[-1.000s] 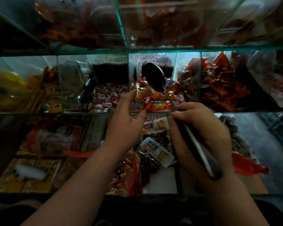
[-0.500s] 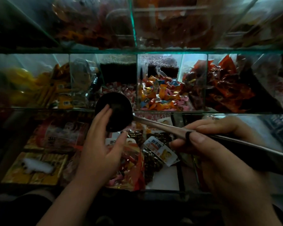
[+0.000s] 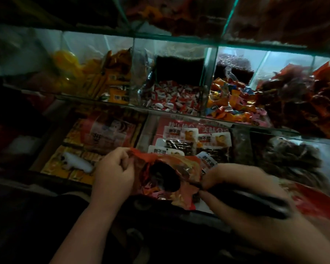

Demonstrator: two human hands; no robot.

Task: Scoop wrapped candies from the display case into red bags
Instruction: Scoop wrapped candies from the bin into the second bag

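Glass shelf (image 3: 179,41) above candies (image 3: 171,98), dividers (image 3: 208,80) beside

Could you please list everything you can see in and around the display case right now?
glass display case: one, green-edged, fills the view.
red bag: one, red, bottom centre, mouth open.
scoop: one, dark, bowl inside the red bag.
red-and-white candies: many, middle shelf, centre compartment.
mixed candies: many, orange, blue and pink, next compartment to the right.
red-orange packets: many, far-right compartment.
yellow-orange packets: many, left compartment.
white-labelled snack packs: several, lower shelf, behind the red bag.
left grip: one, pinches the red bag's rim.
right grip: one, holds the scoop's handle.
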